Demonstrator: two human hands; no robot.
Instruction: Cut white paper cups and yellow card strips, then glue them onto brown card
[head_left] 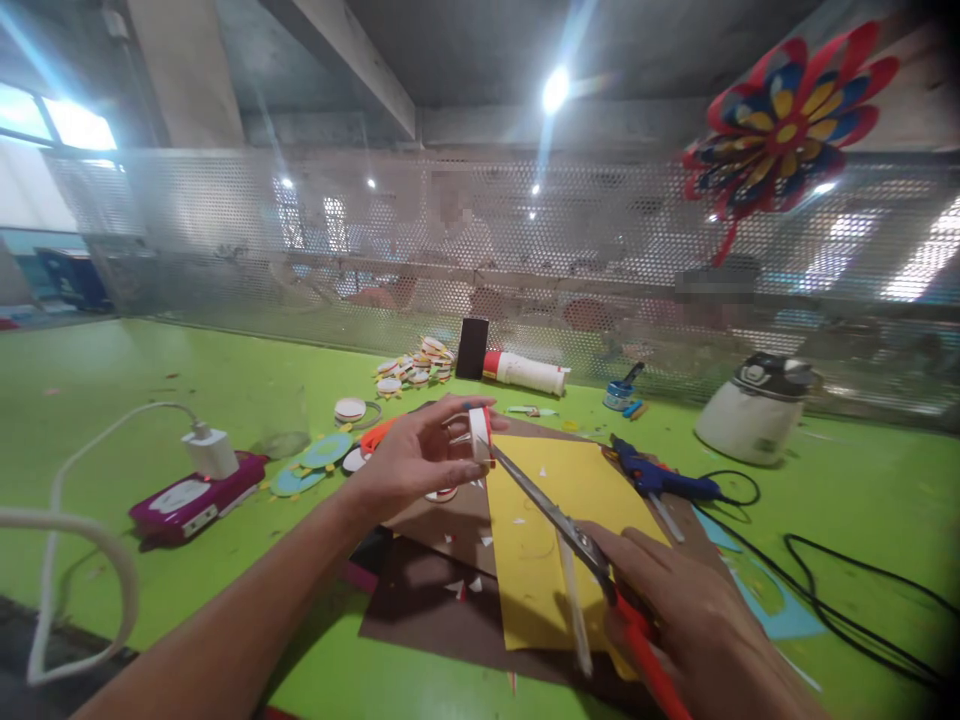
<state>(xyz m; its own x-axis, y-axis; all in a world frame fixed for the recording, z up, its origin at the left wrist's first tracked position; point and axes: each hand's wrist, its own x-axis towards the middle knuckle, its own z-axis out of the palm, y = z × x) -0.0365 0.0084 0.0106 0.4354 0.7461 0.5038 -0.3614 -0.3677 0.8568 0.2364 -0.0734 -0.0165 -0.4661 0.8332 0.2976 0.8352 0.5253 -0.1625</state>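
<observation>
Between the thumb and fingers of my left hand (416,450) is a small white paper ring with a red edge (480,437). My right hand (686,600) grips scissors with red handles (551,513). Their blade tips reach up to the lower right side of the ring; whether they touch it I cannot tell. Below lie a yellow paper sheet (574,560) and brown card (431,607), with small white and red scraps scattered over them. A clear glue stick (574,610) rests on the yellow sheet near my right hand.
A blue glue gun (667,482) with a black cord lies at right, before a white kettle-like pot (754,415). A purple power strip (196,500) is at left. Several round paper pieces (416,370) and a white tube (529,373) sit behind, before a perforated screen (375,230).
</observation>
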